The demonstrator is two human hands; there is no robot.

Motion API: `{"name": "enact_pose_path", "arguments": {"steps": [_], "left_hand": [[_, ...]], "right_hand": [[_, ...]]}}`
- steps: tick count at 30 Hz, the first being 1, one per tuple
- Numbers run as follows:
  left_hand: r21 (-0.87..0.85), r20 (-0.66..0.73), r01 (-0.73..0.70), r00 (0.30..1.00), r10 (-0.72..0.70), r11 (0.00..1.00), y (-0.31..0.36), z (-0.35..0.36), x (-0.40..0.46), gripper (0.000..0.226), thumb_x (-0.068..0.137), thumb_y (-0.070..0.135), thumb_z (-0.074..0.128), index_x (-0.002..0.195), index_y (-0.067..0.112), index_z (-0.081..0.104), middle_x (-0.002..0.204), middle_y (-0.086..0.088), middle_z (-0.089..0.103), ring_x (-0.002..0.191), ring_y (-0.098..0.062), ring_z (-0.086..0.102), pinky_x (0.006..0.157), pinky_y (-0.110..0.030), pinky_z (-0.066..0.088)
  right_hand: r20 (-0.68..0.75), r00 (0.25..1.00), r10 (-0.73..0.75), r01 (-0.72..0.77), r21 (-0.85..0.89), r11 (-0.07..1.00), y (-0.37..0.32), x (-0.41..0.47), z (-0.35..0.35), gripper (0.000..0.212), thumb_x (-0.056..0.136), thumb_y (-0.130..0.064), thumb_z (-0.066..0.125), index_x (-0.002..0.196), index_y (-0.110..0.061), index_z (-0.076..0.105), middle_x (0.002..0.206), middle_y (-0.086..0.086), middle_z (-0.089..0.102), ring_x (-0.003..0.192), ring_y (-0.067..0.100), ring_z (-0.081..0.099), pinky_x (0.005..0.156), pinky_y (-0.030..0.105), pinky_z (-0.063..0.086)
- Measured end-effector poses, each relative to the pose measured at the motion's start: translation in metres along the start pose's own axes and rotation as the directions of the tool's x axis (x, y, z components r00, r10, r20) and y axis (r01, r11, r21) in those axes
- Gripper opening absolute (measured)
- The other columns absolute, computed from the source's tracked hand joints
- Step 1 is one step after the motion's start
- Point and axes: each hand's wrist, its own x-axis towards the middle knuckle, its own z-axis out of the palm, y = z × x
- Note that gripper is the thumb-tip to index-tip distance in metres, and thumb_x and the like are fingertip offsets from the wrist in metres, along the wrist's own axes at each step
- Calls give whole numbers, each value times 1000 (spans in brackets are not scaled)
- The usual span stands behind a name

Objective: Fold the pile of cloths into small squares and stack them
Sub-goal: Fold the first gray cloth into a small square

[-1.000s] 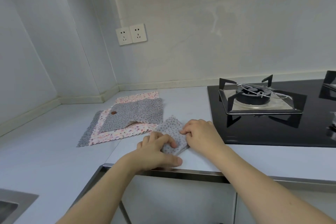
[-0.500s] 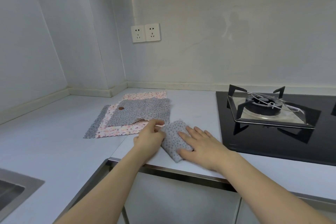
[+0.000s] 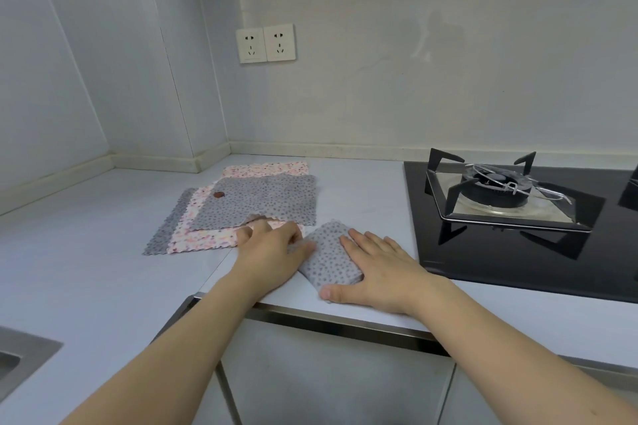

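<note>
Folded grey cloth [image 3: 328, 257] lies between left hand [image 3: 272, 248] and pressing right hand [image 3: 378, 269].

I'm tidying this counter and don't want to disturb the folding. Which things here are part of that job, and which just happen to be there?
Part of the job:
folded grey cloth, pressed flat under the right hand
pile of cloths, unfolded, grey and pink, with the left hand at its near edge

Just there:
stove
wall sockets
sink
</note>
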Motion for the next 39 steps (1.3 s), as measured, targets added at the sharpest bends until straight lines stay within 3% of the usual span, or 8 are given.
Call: {"name": "enact_pose_path", "arguments": {"steps": [5, 9, 12, 20, 24, 27, 33, 39], "left_hand": [[392, -49, -32, 997, 55, 919, 21, -2, -8, 60, 91, 70, 27, 105, 18, 53, 105, -9, 65, 108, -29, 51, 98, -43, 28], [459, -7, 45, 999, -47, 887, 31, -7, -15, 74, 88, 75, 22, 112, 15, 56, 114, -10, 65, 111, -31, 55, 100, -46, 31], [306, 125, 72, 985, -115, 949, 37, -15, -4, 57, 88, 64, 35, 105, 15, 59, 116, -10, 63, 106, -31, 56, 93, -41, 39], [-252, 270, 331, 926, -262, 909, 62, -22, 17, 45, 89, 49, 47, 110, 9, 48, 109, -12, 59, 101, -32, 56, 94, -41, 48], [-632, 343, 395, 914, -215, 667, 52, -18, 21, 46, 82, 44, 65, 111, 10, 61, 106, -9, 69, 95, -28, 66, 89, -41, 53], [-889, 314, 317, 947, -63, 331, 49, -12, 9, 24, 91, 26, 63, 108, 9, 65, 103, -10, 74, 94, -29, 70, 87, -42, 55], [-970, 179, 166, 982, 59, 179, 47, -3, -2, 33, 89, 21, 62, 121, 13, 57, 113, -8, 71, 102, -26, 69, 80, -37, 57], [-926, 210, 191, 978, 23, 325, 54, -4, 5, 31, 93, 31, 62, 117, 12, 64, 108, -3, 73, 100, -22, 70, 91, -42, 54]], "right_hand": [[-102, 995, 22, -14, 75, 997, -3, -3, 2, 105, 70, -90, 17, 154, -28, 2, 162, -7, -1, 148, 14, 2, 120, 39, 2], [-472, 852, 225, -263, -14, 965, -7, -9, 5, 61, 95, -57, 23, 134, -18, 48, 136, 3, 47, 124, 23, 39, 106, 39, 28], [-522, 803, 289, -359, -35, 933, -7, -9, 8, 47, 91, -49, 29, 110, -17, 57, 109, 1, 51, 102, 23, 44, 91, 38, 31], [-487, 832, 266, -121, 309, 943, 5, -6, 3, 10, 86, -34, 50, 92, -27, 47, 83, -11, 57, 82, 16, 52, 80, 34, 29], [-505, 788, 351, -27, 542, 840, 11, -5, 2, 10, 89, -28, 56, 94, -32, 49, 84, -15, 62, 78, 9, 59, 72, 31, 43], [-510, 750, 422, 87, 707, 702, 15, -4, 2, 16, 90, -26, 59, 99, -34, 49, 86, -11, 64, 78, 9, 62, 74, 38, 52], [-460, 788, 409, 160, 795, 586, 19, -1, 5, 26, 90, -48, 54, 109, -31, 57, 95, -11, 69, 91, 10, 66, 83, 47, 54], [-477, 753, 453, 111, 771, 627, 18, -2, 2, 12, 97, -34, 48, 97, -24, 56, 92, -9, 67, 89, 16, 64, 84, 51, 52]]}}
